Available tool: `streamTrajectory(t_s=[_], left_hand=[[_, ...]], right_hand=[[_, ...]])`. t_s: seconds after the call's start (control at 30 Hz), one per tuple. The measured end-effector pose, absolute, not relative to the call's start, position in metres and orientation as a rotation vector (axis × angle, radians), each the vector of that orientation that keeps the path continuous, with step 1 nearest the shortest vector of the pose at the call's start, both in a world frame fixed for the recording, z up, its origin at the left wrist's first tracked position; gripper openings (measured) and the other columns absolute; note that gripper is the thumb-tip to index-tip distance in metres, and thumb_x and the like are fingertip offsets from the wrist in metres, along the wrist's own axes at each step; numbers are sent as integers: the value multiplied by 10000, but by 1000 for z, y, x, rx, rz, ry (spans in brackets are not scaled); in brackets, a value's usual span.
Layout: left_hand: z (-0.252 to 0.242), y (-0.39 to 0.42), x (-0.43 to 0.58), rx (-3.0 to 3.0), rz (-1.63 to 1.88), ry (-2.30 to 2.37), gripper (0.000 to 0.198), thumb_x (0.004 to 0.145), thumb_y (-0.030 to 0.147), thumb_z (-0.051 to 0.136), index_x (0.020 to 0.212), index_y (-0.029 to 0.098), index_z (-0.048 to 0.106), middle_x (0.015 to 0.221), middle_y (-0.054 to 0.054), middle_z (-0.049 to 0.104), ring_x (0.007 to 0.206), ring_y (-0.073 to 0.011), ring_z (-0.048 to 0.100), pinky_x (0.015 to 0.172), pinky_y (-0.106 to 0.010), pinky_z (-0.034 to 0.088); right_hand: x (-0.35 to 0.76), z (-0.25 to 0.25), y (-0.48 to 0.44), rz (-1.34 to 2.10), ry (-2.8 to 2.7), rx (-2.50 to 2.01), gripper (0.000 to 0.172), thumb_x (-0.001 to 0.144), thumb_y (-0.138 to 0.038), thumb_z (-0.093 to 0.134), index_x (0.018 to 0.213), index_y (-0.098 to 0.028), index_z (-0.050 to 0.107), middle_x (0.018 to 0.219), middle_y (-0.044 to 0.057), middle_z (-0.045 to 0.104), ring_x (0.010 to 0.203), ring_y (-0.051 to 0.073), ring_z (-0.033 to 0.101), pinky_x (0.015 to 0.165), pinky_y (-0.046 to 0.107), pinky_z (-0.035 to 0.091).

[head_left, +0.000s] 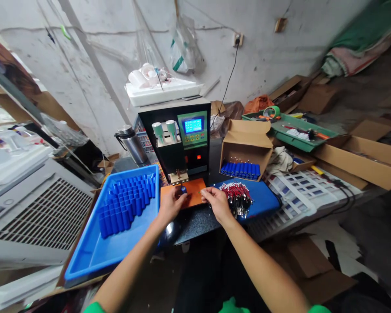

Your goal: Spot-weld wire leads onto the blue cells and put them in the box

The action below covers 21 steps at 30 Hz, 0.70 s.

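My left hand is closed around a blue battery cell and holds it on the orange plate under the tip of the black spot welder. My right hand is pinched shut on something thin that I cannot make out, at the plate's right edge. Just right of that hand lies a bundle of red wires with metal tabs on a blue pad.
A blue tray at the left holds several upright blue cells. An open cardboard box behind the wires holds more blue cells. A steel jug, a white fan unit and cardboard boxes surround the bench.
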<state>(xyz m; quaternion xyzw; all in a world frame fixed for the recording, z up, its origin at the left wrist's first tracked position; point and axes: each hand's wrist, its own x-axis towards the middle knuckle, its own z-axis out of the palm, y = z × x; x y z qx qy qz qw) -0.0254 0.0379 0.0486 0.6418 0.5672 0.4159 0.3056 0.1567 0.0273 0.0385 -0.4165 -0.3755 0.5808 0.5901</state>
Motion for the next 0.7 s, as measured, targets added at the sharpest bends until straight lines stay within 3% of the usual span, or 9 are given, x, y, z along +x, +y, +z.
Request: streamTrajectory(t_s=[0.17, 0.37, 0.7], left_hand=[[30, 43, -28, 1711, 1179, 1421, 293, 828, 412, 610, 1006, 180, 613, 945, -43, 703, 864, -181, 657, 807, -317, 521], [27, 39, -26, 1705, 1222, 1427, 239, 853, 367, 602, 998, 177, 615, 821, -4, 659, 750, -141, 613, 737, -271, 496], [27, 38, -25, 1627, 1233, 1441, 380, 847, 381, 613, 1156, 161, 636, 820, -14, 678, 730, -149, 620, 712, -274, 505]], right_hand=[[140, 35, 50, 1359, -854, -955, 249, 644, -400, 763, 718, -174, 690, 646, -3, 638, 606, 133, 580, 598, 257, 472], [119, 33, 63, 1321, -918, -934, 225, 673, -394, 734, 688, -180, 668, 604, -19, 617, 566, 132, 545, 607, 272, 464], [103, 29, 69, 1208, -1130, -971, 212, 763, -380, 668, 792, -175, 718, 773, 56, 748, 742, 215, 680, 702, 304, 516]])
